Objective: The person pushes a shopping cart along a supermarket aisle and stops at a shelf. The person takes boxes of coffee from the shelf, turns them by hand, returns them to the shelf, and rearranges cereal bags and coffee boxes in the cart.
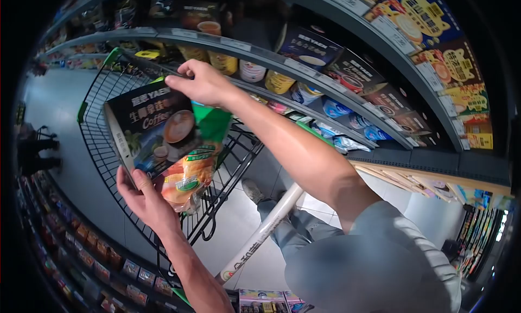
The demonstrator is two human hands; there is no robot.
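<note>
A dark coffee box (154,125) with a cup of latte printed on its front is held tilted above the shopping cart (100,144). My left hand (146,201) is closed on its lower corner, the thumb lying near the front edge. At the upper right corner, my right hand (203,85) grips the same box between thumb and fingers. Behind and below the box, a green and orange food bag (190,172) with bread-like pictures lies in the cart, partly hidden by the box.
Shelves with more coffee boxes (355,68) run along the top and right. Several cups and tubs (279,82) stand on a lower shelf. The cart's white handle (266,231) crosses in front of my legs. Another row of shelves (92,258) lines the left side.
</note>
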